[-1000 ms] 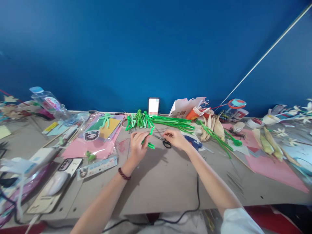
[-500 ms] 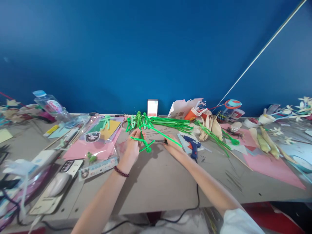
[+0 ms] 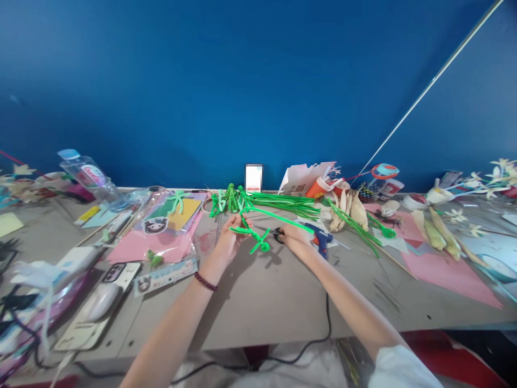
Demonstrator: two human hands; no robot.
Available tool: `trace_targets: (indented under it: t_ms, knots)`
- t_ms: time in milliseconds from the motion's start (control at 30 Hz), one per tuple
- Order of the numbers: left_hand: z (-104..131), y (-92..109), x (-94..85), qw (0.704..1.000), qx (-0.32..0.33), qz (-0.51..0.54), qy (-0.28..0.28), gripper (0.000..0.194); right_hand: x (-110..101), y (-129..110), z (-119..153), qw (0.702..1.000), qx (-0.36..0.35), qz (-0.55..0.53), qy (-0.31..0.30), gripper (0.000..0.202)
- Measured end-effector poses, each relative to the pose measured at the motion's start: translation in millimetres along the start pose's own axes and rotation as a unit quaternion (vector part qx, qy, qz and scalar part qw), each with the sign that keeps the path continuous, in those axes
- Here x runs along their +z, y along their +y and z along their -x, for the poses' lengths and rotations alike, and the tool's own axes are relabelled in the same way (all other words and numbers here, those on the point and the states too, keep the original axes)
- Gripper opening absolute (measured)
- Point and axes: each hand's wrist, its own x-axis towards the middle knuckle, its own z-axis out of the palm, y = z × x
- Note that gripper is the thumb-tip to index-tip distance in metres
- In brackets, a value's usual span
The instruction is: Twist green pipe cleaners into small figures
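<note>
Left of one blue glue gun [image 3: 322, 239] are two hands, apart. The left hand [image 3: 229, 237] pinches one green figure [image 3: 256, 235], well left of the gun; the right [image 3: 294, 237], near it, touches one pair of scissors [image 3: 278, 235], grip unclear. The figure is bright, fuzzy, spindly: one round knob, crossed limbs, one long strand.

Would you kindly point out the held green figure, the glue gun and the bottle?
Held green figure [image 3: 256, 236], head view, on its middle.
Glue gun [image 3: 322, 237], head view, on its blue body.
Bottle [image 3: 92, 175], head view, on its label.
</note>
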Motion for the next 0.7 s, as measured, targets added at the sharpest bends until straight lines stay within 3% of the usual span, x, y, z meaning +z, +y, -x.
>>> trace_targets:
  t_ms: [133, 367, 433, 567, 700]
  knots:
    - [0.7, -1.4, 1.6, 0.999, 0.006, 0.023, 0.038, 0.025, 4.9, 4.4, 8.9, 0.999, 0.016, -0.012, 0.051, 0.024]
    - [-0.8, 1.1, 3.3, 0.997, 0.042, 0.014, 0.064, 0.035, 27.7, 20.2, 9.0, 0.962, -0.017, -0.234, 0.137, 0.022]
    - [-0.9, 2.2, 3.6, 0.997, 0.047, 0.003, 0.068, 0.033, 32.0, 20.9, 9.0, 0.95, -0.015, -0.284, 0.128, 0.024]
    - [-1.8, 0.0, 0.4, 0.996, 0.056, -0.026, 0.062, 0.024, 36.0, 17.2, 11.0, 0.907, -0.007, -0.419, 0.042, 0.026]
    - [-4.4, -5.5, -6.6, 0.991, 0.07, -0.038, 0.107, 0.022, 35.0, 13.9, 12.4, 0.889, -0.019, -0.456, 0.018, 0.026]
